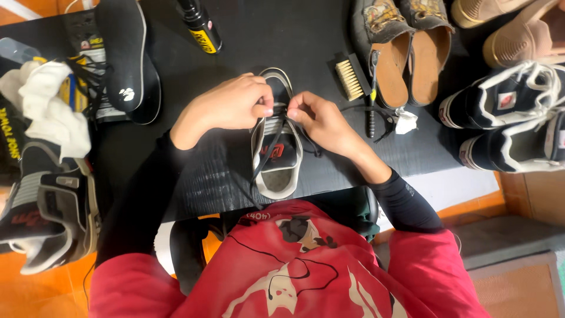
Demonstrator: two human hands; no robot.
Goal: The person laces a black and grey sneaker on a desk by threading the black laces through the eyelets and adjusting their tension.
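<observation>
Covering the work surface, a black mat (329, 47) bears a grey and black sneaker (276, 150) at its middle, light and firm-soled by the look of it. Both the left hand (226, 106) and right hand (321, 121) pinch its limp black lace (268, 150), best gripped near the eyelets. Slip-on shoes (406, 53), a loose insole (126, 53) and a small brush (350, 76) crowd close by.

sneaker (275, 154) toe under hands, tan shoes (518, 29) cropped (top-rt edge)
</observation>
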